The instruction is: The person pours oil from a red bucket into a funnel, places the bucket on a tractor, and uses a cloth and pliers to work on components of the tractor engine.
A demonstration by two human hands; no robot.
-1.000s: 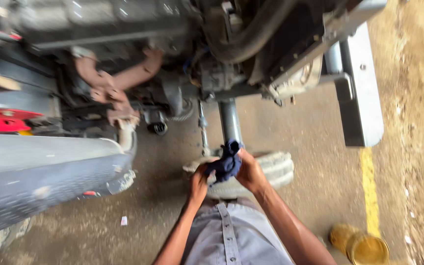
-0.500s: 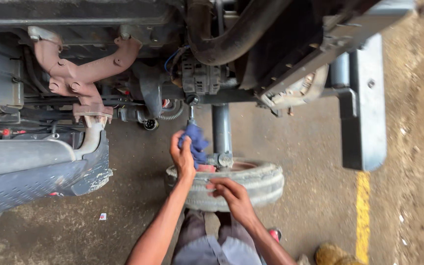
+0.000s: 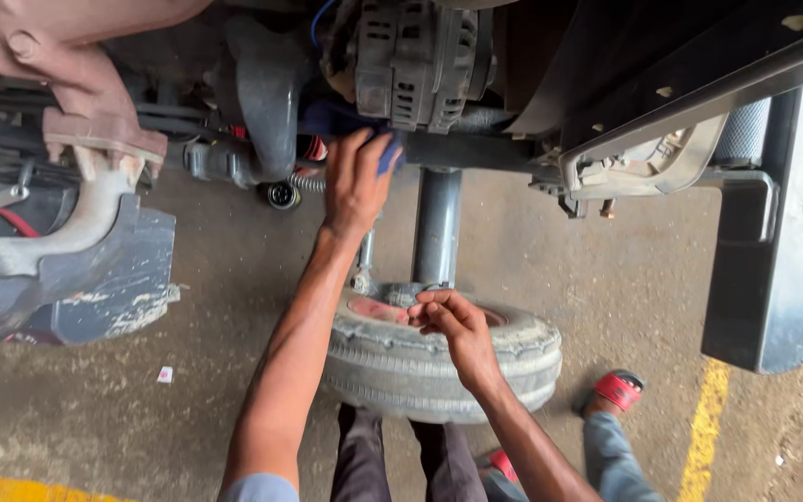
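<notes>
My left hand (image 3: 357,186) is raised into the engine bay and presses a blue cloth (image 3: 350,125) against the underside of a ribbed grey alternator (image 3: 417,60). My right hand (image 3: 450,321) rests lower down on top of a small tyre (image 3: 439,358) that lies flat on the ground, fingers curled with nothing visible in them. A grey vertical strut (image 3: 437,226) stands between the two hands, just right of my left wrist.
A rusty pink exhaust manifold (image 3: 76,102) and a black hose (image 3: 267,93) sit left of the alternator. A grey bumper panel (image 3: 773,251) hangs at right. A second person's legs with red sandals (image 3: 617,390) stand by the tyre. Yellow line (image 3: 704,432) marks the concrete floor.
My left hand has gone up with the blue cloth from the strut to the alternator. My right hand has settled on the tyre. The view has moved closer to the engine.
</notes>
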